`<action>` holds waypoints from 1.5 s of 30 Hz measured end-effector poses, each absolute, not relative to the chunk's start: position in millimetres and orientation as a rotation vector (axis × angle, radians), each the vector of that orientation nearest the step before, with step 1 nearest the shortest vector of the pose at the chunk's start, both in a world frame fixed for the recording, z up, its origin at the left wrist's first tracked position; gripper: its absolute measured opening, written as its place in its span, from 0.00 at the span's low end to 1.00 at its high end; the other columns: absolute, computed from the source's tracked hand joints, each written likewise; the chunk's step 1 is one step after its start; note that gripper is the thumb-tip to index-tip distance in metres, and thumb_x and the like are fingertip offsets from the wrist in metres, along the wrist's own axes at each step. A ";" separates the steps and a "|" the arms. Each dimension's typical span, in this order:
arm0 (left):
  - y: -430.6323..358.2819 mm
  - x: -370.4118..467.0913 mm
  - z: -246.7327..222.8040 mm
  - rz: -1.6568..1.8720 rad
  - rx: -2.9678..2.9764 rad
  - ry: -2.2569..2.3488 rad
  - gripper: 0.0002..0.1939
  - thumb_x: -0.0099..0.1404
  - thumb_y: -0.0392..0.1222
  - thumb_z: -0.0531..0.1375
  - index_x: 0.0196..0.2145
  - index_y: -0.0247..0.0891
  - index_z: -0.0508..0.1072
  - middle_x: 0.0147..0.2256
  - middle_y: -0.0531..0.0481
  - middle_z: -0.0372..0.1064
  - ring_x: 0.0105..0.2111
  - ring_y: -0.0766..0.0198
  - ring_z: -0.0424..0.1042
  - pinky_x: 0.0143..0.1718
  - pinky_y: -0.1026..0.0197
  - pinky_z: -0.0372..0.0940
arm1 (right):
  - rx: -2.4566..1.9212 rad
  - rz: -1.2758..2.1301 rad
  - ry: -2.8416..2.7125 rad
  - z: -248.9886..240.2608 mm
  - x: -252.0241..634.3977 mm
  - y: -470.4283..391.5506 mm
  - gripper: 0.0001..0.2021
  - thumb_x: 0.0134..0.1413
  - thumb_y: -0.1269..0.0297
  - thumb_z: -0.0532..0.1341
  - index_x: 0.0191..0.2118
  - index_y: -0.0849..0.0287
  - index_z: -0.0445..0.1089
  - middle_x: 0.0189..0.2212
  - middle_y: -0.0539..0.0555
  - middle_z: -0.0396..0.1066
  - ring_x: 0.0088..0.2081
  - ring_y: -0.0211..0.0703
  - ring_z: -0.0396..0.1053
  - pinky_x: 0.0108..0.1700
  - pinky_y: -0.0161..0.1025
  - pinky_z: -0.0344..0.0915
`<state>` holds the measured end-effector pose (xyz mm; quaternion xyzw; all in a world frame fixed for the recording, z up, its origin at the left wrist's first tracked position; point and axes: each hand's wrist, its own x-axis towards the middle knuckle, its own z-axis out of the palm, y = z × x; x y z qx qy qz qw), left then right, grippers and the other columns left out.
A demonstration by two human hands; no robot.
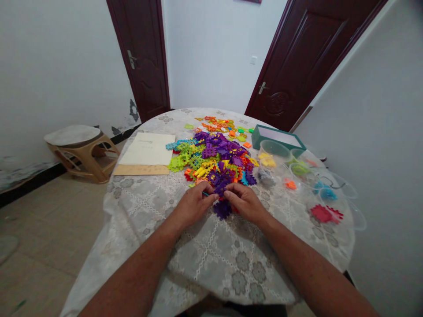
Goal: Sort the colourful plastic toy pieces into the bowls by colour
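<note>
Both hands meet at the near edge of a heap of colourful plastic interlocking building pieces (211, 152). My left hand (194, 203) is closed, with a thin blue bit showing between its fingers and a purple piece at its fingertips. My right hand (244, 200) pinches the same purple interlocking piece (220, 190) from the other side. Just below the fingers, a dark purple notched piece (223, 210) lies on the cloth, with a little red beside it. The fingers partly cover what they hold.
A patterned cloth covers the round table (205, 259). At left lies a pale open book or folder (145, 149). A green box (279, 136) stands at back right. Clear tubs (276, 149) along the right hold yellow, blue and red pieces. A stool (82, 149) stands at left.
</note>
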<state>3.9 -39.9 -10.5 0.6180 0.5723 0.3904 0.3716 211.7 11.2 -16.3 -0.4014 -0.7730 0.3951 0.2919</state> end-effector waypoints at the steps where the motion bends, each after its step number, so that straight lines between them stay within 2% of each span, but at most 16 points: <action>1: -39.4 3.8 -9.9 1.002 1.500 1.448 0.10 0.66 0.50 0.61 0.35 0.41 0.70 0.30 0.53 0.75 0.28 0.62 0.73 0.30 0.61 0.66 | -1.063 0.942 -2.104 -16.7 213.5 13.4 0.12 0.68 0.54 0.57 0.44 0.55 0.73 0.32 0.51 0.73 0.32 0.42 0.69 0.36 0.38 0.66; 3: -38.3 4.2 -8.2 1.057 1.329 1.388 0.10 0.65 0.49 0.62 0.34 0.41 0.67 0.28 0.53 0.74 0.27 0.63 0.73 0.28 0.63 0.66 | -1.026 0.646 -2.227 -17.2 216.4 17.4 0.12 0.68 0.58 0.58 0.50 0.56 0.73 0.41 0.56 0.75 0.42 0.47 0.72 0.46 0.43 0.69; 6: -35.5 4.5 -6.0 1.177 1.148 1.305 0.10 0.64 0.44 0.62 0.41 0.41 0.67 0.31 0.51 0.75 0.29 0.63 0.76 0.29 0.62 0.69 | -1.002 0.319 -2.424 -18.1 216.4 19.5 0.14 0.65 0.59 0.62 0.52 0.57 0.72 0.50 0.62 0.71 0.51 0.52 0.69 0.55 0.48 0.67; 10: -31.9 3.5 -8.3 1.178 1.078 1.295 0.16 0.65 0.39 0.61 0.51 0.38 0.68 0.35 0.47 0.78 0.32 0.62 0.78 0.30 0.61 0.71 | -1.075 0.240 -2.530 -21.8 212.7 17.5 0.09 0.67 0.59 0.61 0.46 0.57 0.73 0.47 0.60 0.69 0.48 0.49 0.69 0.53 0.46 0.67; 15: -31.5 3.5 -12.8 1.162 1.042 1.322 0.13 0.66 0.40 0.60 0.49 0.37 0.69 0.38 0.43 0.79 0.34 0.61 0.80 0.33 0.60 0.74 | -1.050 0.221 -2.461 -25.6 218.9 23.2 0.07 0.69 0.62 0.57 0.42 0.56 0.70 0.43 0.58 0.69 0.46 0.48 0.68 0.51 0.44 0.67; 19: -30.9 3.6 -10.9 1.174 1.031 1.325 0.10 0.67 0.42 0.59 0.45 0.37 0.70 0.41 0.40 0.80 0.36 0.60 0.80 0.34 0.59 0.75 | -1.090 0.209 -2.305 -22.8 230.8 35.0 0.10 0.71 0.62 0.51 0.40 0.56 0.68 0.37 0.57 0.70 0.41 0.49 0.68 0.48 0.45 0.66; 23: -28.9 4.0 -10.0 1.166 1.026 1.329 0.11 0.68 0.42 0.59 0.47 0.38 0.69 0.41 0.40 0.80 0.37 0.59 0.80 0.34 0.59 0.74 | -1.255 0.372 -2.042 -19.6 242.4 44.7 0.13 0.71 0.55 0.52 0.38 0.54 0.67 0.31 0.54 0.70 0.36 0.49 0.70 0.41 0.45 0.66; 26: -29.0 5.8 -10.9 1.150 1.026 1.289 0.12 0.68 0.42 0.58 0.48 0.38 0.70 0.41 0.41 0.80 0.38 0.60 0.80 0.36 0.59 0.74 | -1.324 0.808 -1.779 -18.5 244.1 45.2 0.16 0.70 0.48 0.52 0.38 0.53 0.67 0.24 0.50 0.69 0.26 0.47 0.68 0.30 0.42 0.66; 29: -31.2 8.6 -10.2 1.112 1.040 1.249 0.10 0.67 0.41 0.58 0.46 0.38 0.71 0.41 0.42 0.79 0.40 0.59 0.81 0.37 0.59 0.75 | -1.247 1.099 -1.692 -17.3 236.1 37.0 0.18 0.68 0.44 0.54 0.37 0.52 0.67 0.22 0.48 0.69 0.23 0.45 0.67 0.26 0.41 0.65; 34: -35.2 12.4 -5.9 1.075 1.097 1.122 0.10 0.65 0.40 0.60 0.44 0.38 0.73 0.42 0.44 0.78 0.40 0.58 0.79 0.37 0.57 0.76 | -1.200 1.010 -1.932 -16.3 215.1 17.1 0.18 0.67 0.46 0.56 0.36 0.54 0.72 0.23 0.48 0.70 0.25 0.43 0.69 0.28 0.38 0.63; 37: -35.4 12.7 -3.6 1.071 1.149 1.057 0.10 0.63 0.41 0.63 0.43 0.38 0.74 0.42 0.45 0.77 0.41 0.58 0.78 0.35 0.60 0.76 | -1.210 0.987 -2.017 -15.1 210.3 12.4 0.17 0.69 0.48 0.55 0.38 0.55 0.74 0.22 0.48 0.70 0.23 0.41 0.68 0.27 0.37 0.62; 39: -34.8 11.7 -2.2 1.078 1.143 1.064 0.11 0.62 0.40 0.64 0.43 0.38 0.75 0.42 0.45 0.78 0.42 0.57 0.78 0.34 0.61 0.75 | -1.184 0.899 -2.094 -11.1 212.9 12.0 0.15 0.69 0.52 0.56 0.40 0.55 0.74 0.26 0.49 0.72 0.26 0.41 0.69 0.31 0.37 0.64; 42: -33.3 8.2 -0.2 1.168 1.049 1.124 0.12 0.62 0.39 0.64 0.45 0.39 0.75 0.44 0.43 0.79 0.44 0.56 0.78 0.34 0.60 0.76 | -1.021 0.709 -2.364 0.5 223.3 10.8 0.10 0.66 0.58 0.62 0.48 0.56 0.74 0.38 0.54 0.75 0.38 0.44 0.73 0.41 0.39 0.67; 45: -31.7 4.5 1.4 1.264 0.913 1.173 0.14 0.63 0.38 0.64 0.46 0.38 0.74 0.44 0.41 0.79 0.43 0.56 0.80 0.35 0.59 0.77 | -0.853 0.628 -2.701 12.5 233.5 6.2 0.21 0.59 0.62 0.67 0.58 0.54 0.71 0.52 0.59 0.70 0.46 0.48 0.72 0.49 0.44 0.68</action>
